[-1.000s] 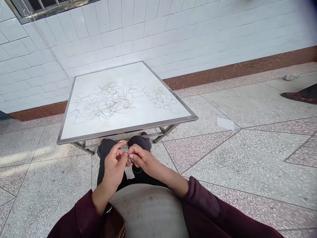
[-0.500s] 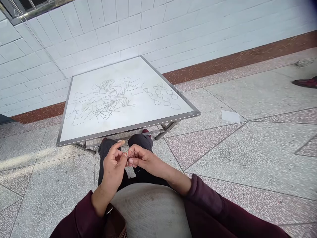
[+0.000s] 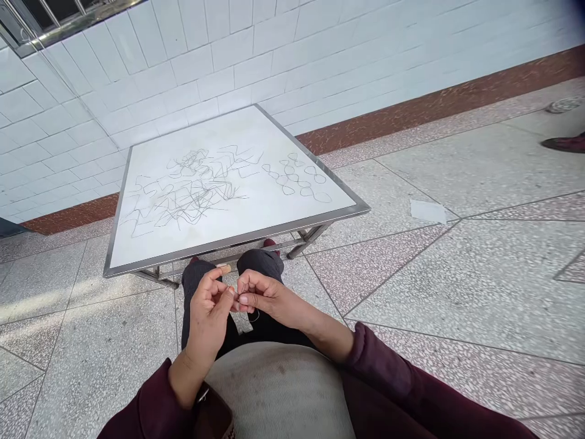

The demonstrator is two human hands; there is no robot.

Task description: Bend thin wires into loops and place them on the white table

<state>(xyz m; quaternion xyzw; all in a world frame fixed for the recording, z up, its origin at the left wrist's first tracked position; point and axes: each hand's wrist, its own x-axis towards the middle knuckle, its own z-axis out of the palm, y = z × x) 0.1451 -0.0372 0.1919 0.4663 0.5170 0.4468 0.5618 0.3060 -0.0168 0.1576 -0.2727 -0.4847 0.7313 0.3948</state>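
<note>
At the lower centre of the frame we hold a thin, pale-looking length of wire (image 3: 257, 315) between both bare hands, over the gap between our dark-trousered knees (image 3: 260, 263). Our left hand (image 3: 208, 323) pinches it between the thumb and a bent finger, while a finger with a tan wrap (image 3: 223, 269) on its tip stands out above. Our right hand (image 3: 267, 297) meets it tip to tip, thumb and forefinger pressed together on the same wire, whose curved part hangs just below these fingers; its gripped part is too small and covered for us to make out its shape. Left of the upper centre we see a square white tabletop with a grey metal edge (image 3: 237, 241), bearing a loose tangle of thin dark bent wires (image 3: 205, 192) and, toward its right side, a group of rounded wire loops (image 3: 297, 178). A white rectangular sheet (image 3: 428, 211) lies on the speckled floor (image 3: 457, 292) at right.
</note>
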